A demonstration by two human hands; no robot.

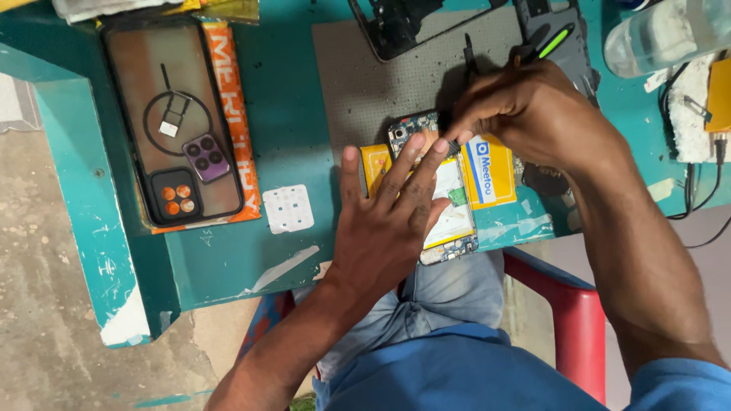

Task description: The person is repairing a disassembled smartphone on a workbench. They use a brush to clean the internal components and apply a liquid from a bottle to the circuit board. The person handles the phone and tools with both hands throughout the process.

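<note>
An opened phone with its back off lies on the teal table, showing a circuit board at its top and a pale battery. My left hand rests flat on it, fingers spread over the battery. My right hand is closed around a thin black tool whose tip meets the board near the phone's top edge. A yellow and white battery pack lies just right of the phone.
A grey work mat lies under the phone. A phone frame sits at the mat's far edge. At left, a clear phone case holds small parts. A white pad, a plastic bottle, cables and a red chair are nearby.
</note>
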